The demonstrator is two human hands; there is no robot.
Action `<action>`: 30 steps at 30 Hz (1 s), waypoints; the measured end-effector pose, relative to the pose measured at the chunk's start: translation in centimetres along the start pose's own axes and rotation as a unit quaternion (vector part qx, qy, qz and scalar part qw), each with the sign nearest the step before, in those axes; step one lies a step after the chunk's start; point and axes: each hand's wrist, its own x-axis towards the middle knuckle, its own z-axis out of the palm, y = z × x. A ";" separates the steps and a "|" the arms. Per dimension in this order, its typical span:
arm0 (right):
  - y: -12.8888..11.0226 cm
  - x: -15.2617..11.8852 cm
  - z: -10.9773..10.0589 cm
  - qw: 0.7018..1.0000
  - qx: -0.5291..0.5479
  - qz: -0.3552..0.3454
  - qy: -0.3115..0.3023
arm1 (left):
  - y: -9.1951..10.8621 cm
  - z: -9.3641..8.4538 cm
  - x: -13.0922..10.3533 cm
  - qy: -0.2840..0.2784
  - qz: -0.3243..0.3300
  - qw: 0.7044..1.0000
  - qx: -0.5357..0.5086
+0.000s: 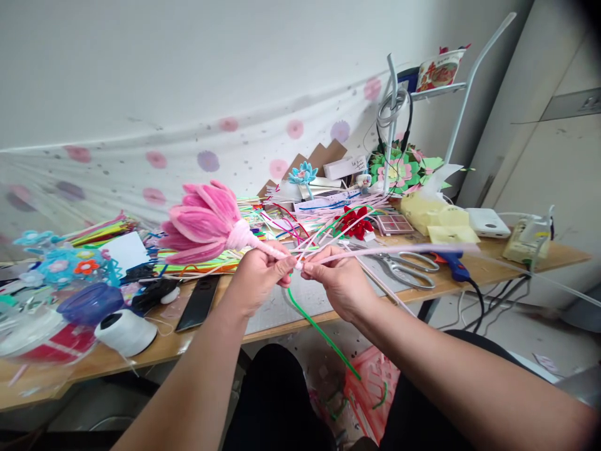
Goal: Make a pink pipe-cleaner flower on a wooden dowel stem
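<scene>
A large pink fuzzy flower (204,222) points to the left, its stem wrapped in pale pink. My left hand (260,275) is closed on that stem just below the flower's base. Close beside it, my right hand (340,279) pinches a pale pink pipe cleaner (399,250) where it meets the stem; the strip's long end stretches off to the right. Beneath the fingers, a green pipe cleaner (323,335) hangs down past the table edge. The fingertips hide part of the joint between stem and strip.
Scissors (408,269) and a blue glue gun (453,266) lie on the right of the wooden table (554,252). A black phone (200,304), white thread cone (126,332) and blue bowl (89,304) are at left. Behind are pipe cleaners and a red flower (355,222).
</scene>
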 end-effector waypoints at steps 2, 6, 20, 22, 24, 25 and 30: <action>0.3 0.1 -0.1 0.999 0.000 -0.023 0.023 | -0.5 0.8 -0.2 0.042 0.002 0.999 -0.010; 0.4 0.1 -0.4 1.000 -0.004 0.018 -0.015 | -0.2 0.6 -0.3 0.029 0.004 1.000 -0.004; 0.4 -0.1 -0.5 0.997 -0.045 -0.044 0.032 | -2.5 3.4 -1.4 0.120 -0.026 0.983 -0.135; 0.3 -0.1 -0.6 0.995 -0.068 -0.065 0.012 | -2.4 3.6 -1.5 0.127 -0.029 0.982 -0.137; 0.0 0.0 -0.8 0.992 -0.094 -0.084 -0.021 | -2.1 3.3 -1.5 0.131 -0.024 0.982 -0.132; -0.1 0.1 -1.0 0.990 -0.107 -0.089 -0.036 | -1.9 3.1 -1.5 0.131 -0.020 0.983 -0.126; -0.8 0.4 -1.4 0.995 -0.067 -0.003 -0.069 | -1.7 2.0 -1.7 0.089 0.011 0.992 -0.086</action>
